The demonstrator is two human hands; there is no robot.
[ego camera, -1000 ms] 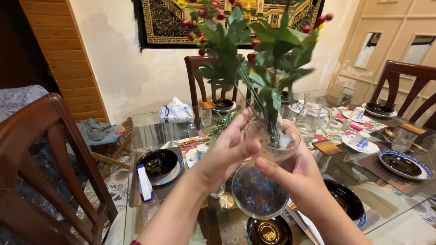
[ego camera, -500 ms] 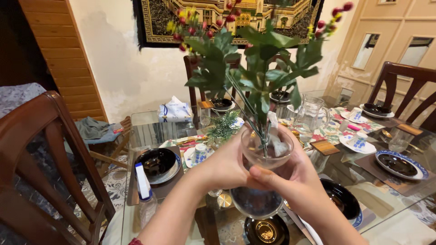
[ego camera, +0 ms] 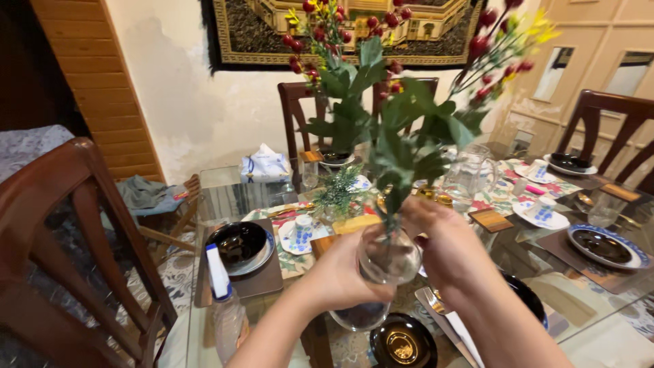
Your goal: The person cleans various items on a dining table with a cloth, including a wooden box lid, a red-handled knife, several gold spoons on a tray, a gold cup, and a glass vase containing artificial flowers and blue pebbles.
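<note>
I hold a clear round glass vase above the near edge of the glass dining table. Green leafy stems with red berries and yellow buds stand in it and rise to the top of the view. My left hand wraps the vase's left side. My right hand is curled round the right side near the neck. The vase's lower bulb shows below my fingers. Under it sits a small black bowl with a gold centre.
The table is laid with black bowls on plates, blue-patterned cups, a glass jug, coasters, a tissue pack and a spray bottle. Dark wooden chairs stand around; a small green plant is mid-table.
The vase has come lower and turned more upright between my hands. My right hand shifted from under the bulb up to the neck, and the stems swung right.
</note>
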